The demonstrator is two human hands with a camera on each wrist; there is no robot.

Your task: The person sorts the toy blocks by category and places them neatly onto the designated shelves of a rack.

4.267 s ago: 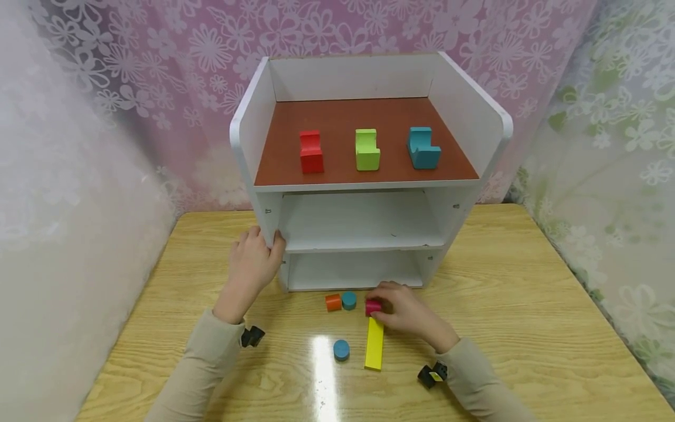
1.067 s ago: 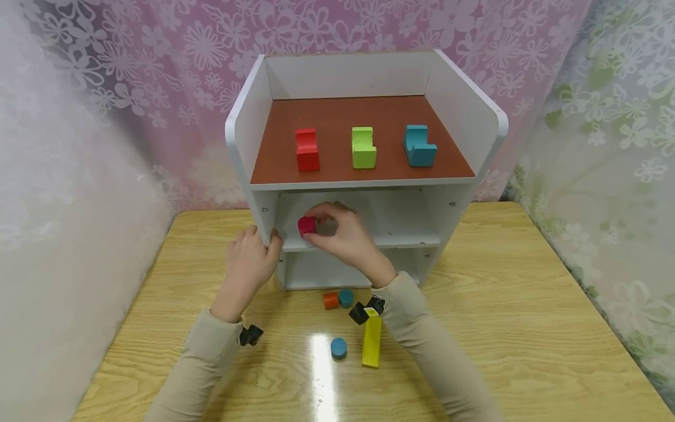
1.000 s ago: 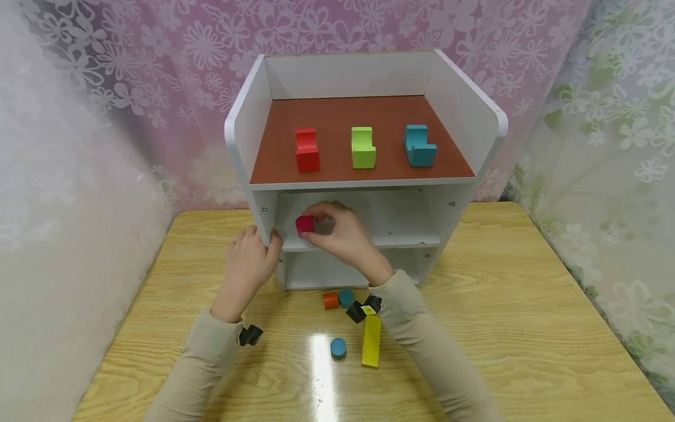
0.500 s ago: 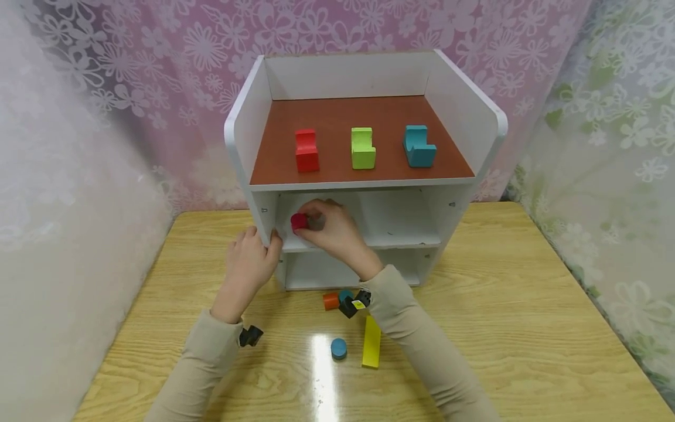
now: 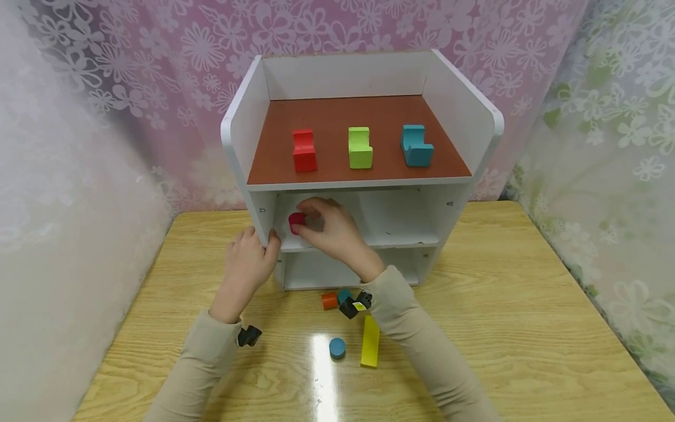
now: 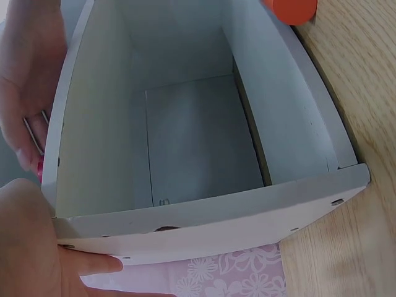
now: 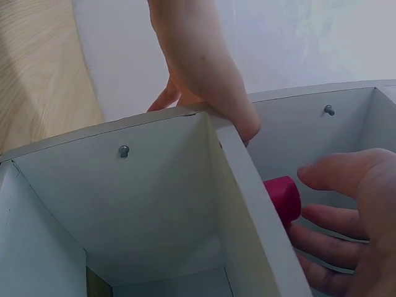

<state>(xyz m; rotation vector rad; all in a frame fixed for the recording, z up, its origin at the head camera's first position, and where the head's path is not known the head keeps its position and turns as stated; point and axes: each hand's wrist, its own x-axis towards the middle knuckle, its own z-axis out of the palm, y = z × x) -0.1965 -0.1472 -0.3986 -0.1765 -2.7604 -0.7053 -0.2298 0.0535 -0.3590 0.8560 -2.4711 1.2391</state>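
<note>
A white shelf unit (image 5: pixel 353 183) stands on the table. My left hand (image 5: pixel 249 261) grips the front edge of its left side panel, thumb inside and fingers outside. On the middle shelf, near the left panel, sits a dark pink cylinder block (image 5: pixel 296 223). My right hand (image 5: pixel 332 231) is just right of it; in the right wrist view the thumb and fingers are spread loosely beside the pink block, with a small gap at the thumb. Part of that block is hidden behind the shelf board in that view.
Red (image 5: pixel 304 151), green (image 5: pixel 360 148) and teal (image 5: pixel 416 146) notched blocks line the brown top. Before the unit lie an orange cylinder (image 5: pixel 329 301), a partly covered teal cylinder (image 5: pixel 344 295), a blue cylinder (image 5: pixel 337 348) and a yellow plank (image 5: pixel 370 343).
My right hand picked the pink cylinder up from the table by the yellow plank, carried it left onto the middle shelf, and has loosened its fingers. My left hand has stayed put.
</note>
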